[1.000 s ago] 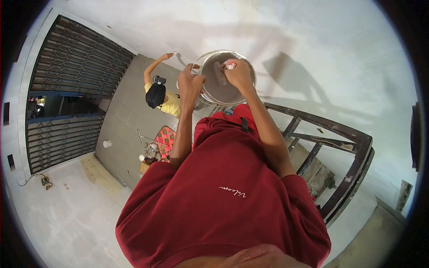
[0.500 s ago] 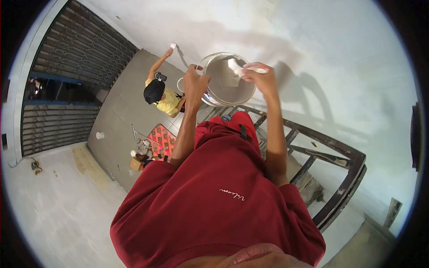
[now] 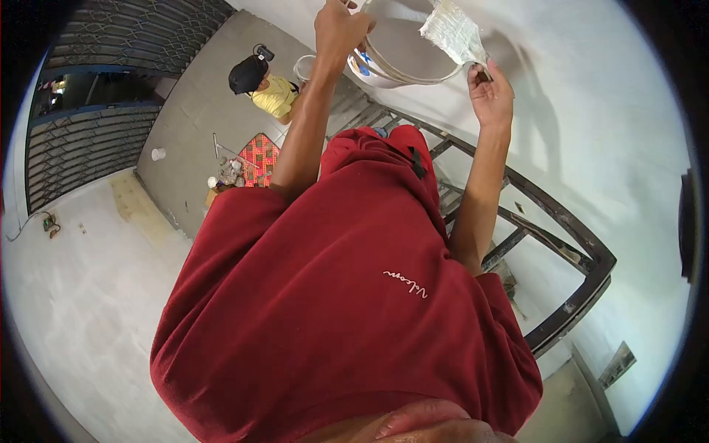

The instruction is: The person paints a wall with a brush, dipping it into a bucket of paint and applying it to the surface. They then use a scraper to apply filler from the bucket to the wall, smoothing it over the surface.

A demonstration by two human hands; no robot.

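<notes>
My left hand (image 3: 341,31) is closed at the left rim of a pale round bucket (image 3: 373,72), holding it up near the wall. My right hand (image 3: 493,97) grips a paintbrush (image 3: 453,34) by its handle. White paint coats the wide bristles, which point up and left over the bucket's right rim. Part of the bucket and the tips of my left fingers are cut off or hidden at the top of the view.
A dark metal frame (image 3: 561,196) with rungs stands below my right arm. Down on the tiled floor (image 3: 188,122) a person in a yellow shirt (image 3: 275,100) is by another white bucket (image 3: 303,68). A red patterned cloth (image 3: 260,159) and a small white tub (image 3: 158,153) lie there too.
The brush has come up out of the bucket and turned, its bristles now facing up. My hands and the bucket sit higher in view. The co-worker's outstretched arm no longer shows.
</notes>
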